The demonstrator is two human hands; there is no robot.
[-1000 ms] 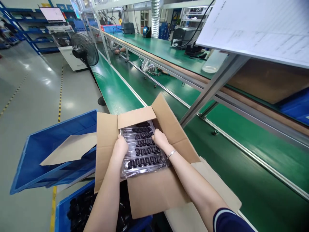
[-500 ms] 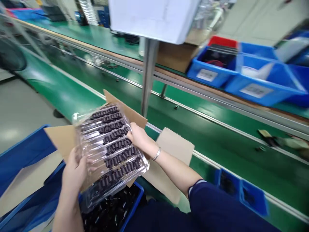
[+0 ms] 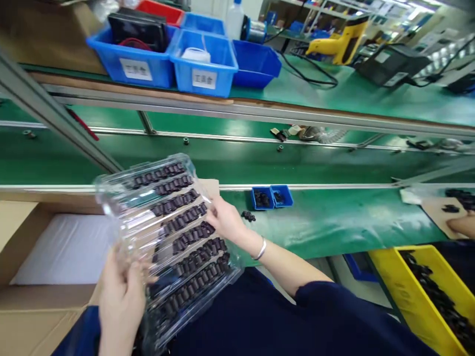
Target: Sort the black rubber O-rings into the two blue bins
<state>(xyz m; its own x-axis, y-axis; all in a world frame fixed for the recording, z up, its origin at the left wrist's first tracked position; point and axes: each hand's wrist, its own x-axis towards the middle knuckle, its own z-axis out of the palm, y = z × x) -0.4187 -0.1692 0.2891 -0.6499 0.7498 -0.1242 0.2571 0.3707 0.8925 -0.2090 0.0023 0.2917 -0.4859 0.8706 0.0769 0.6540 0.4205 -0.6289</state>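
A clear plastic tray (image 3: 139,230) with rows of small black cylindrical parts hangs tilted in front of my body. My left hand (image 3: 122,289) grips its left edge, thumb on top. On its right edge, my right hand (image 3: 227,220) is closed, with a bangle at the wrist. The rows are filled mostly toward the right side of the tray. Left of the tray stands an open cardboard box (image 3: 22,296) with a white sheet (image 3: 67,249) inside. Just beyond my right hand, a small pile of black parts (image 3: 248,216) lies on the green bench.
Two small blue bins (image 3: 272,197) of black parts sit on the green bench (image 3: 315,222). Blue bins (image 3: 204,64) and a yellow heat-gun-shaped tool (image 3: 339,44) stand on the upper shelf. At right are a yellow crate (image 3: 430,291) and another person's hand (image 3: 462,225).
My view has swung to the right. Both hands have carried the tray along, away from above the cardboard box, which now lies to the left. The yellow crate and another person's hand have come into view.
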